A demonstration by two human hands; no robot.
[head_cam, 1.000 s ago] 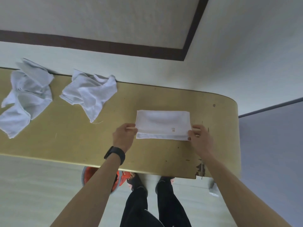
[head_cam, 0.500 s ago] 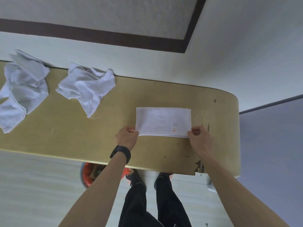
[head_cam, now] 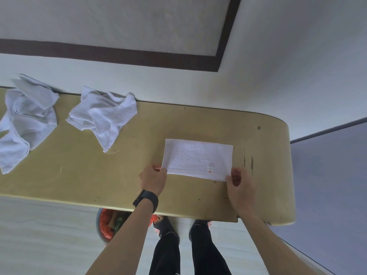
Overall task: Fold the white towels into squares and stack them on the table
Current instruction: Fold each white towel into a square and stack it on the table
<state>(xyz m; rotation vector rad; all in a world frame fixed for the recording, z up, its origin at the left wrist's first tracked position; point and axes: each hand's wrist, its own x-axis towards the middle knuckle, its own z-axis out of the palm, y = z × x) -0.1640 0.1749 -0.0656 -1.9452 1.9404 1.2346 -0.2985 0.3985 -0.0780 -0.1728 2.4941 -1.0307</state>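
On the table [head_cam: 79, 175], a crumpled towel [head_cam: 25, 124] and a second crumpled towel [head_cam: 103, 118] are lying at left; my left hand [head_cam: 154, 180] and right hand [head_cam: 240, 185] are pinching the flat folded towel [head_cam: 198, 157], each grip clamped on a near corner.

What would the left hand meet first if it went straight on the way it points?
The folded towel: the left hand pinches its near corner, so it would likely push into that towel first.

what the person wears
black band [head_cam: 146, 201] on the left wrist over the table [head_cam: 79, 175]; black trousers [head_cam: 166, 253] and dark sandals [head_cam: 163, 225] below its near edge.
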